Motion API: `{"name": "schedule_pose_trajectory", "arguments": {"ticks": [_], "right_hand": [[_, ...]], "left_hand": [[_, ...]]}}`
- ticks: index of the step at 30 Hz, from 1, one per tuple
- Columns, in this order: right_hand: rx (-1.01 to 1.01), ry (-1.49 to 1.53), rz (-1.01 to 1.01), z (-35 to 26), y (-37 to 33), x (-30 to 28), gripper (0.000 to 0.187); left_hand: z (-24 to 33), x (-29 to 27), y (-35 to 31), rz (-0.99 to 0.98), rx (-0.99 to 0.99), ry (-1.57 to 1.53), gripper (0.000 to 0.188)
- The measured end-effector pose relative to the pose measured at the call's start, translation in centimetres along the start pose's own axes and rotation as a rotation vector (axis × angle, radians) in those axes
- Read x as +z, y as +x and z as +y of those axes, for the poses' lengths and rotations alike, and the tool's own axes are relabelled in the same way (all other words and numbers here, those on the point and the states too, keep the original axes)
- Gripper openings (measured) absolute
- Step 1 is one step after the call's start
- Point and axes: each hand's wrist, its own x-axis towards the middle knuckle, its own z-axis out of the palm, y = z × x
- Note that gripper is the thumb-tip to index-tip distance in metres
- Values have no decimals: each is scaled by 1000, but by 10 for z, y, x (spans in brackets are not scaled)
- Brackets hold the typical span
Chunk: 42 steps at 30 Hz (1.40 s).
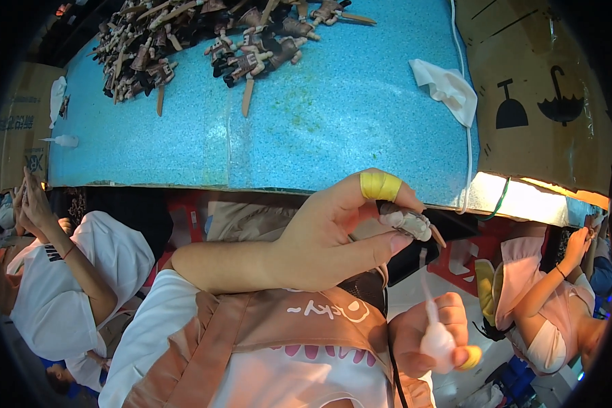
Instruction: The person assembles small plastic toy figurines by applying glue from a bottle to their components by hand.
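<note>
My left hand (319, 241) is closed around a small toy figure (406, 221), pinched between thumb and fingers in front of the table edge. Part of the figure is hidden by the fingers, and one finger has yellow tape on it. Lower right, my right hand (415, 333) grips a small white squeeze bottle (439, 343). Its long thin nozzle points up toward the figure, apart from it by a short gap. Yellow tape also covers a fingertip of this hand.
A heap of toy figures (146, 58) with brown blade-like parts lies on the blue table (306, 149) at the far left. A white cloth (445, 88) and a cable lie near a cardboard box (537, 95). Another small white bottle (66, 141) is far left. People work on both sides.
</note>
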Motion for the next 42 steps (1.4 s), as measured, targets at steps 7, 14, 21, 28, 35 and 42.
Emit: {"name": "schedule_pose_trajectory", "arguments": {"ticks": [7, 14, 21, 28, 35, 42], "right_hand": [[75, -45, -103, -5, 1, 6, 24], [169, -29, 30, -11, -10, 9, 20], [131, -12, -80, -9, -7, 7, 21], [174, -1, -92, -12, -9, 5, 21], [148, 47, 39, -10, -7, 8, 20], [161, -86, -13, -9, -3, 11, 22]], "left_hand": [[0, -5, 2, -24, 82, 139, 36], [-1, -9, 3, -42, 105, 226, 36], [-2, -7, 2, -11, 119, 188, 36], [-1, -6, 2, 3, 78, 149, 35], [-1, -9, 2, -22, 86, 280, 36], [0, -8, 1, -3, 90, 258, 36]]}}
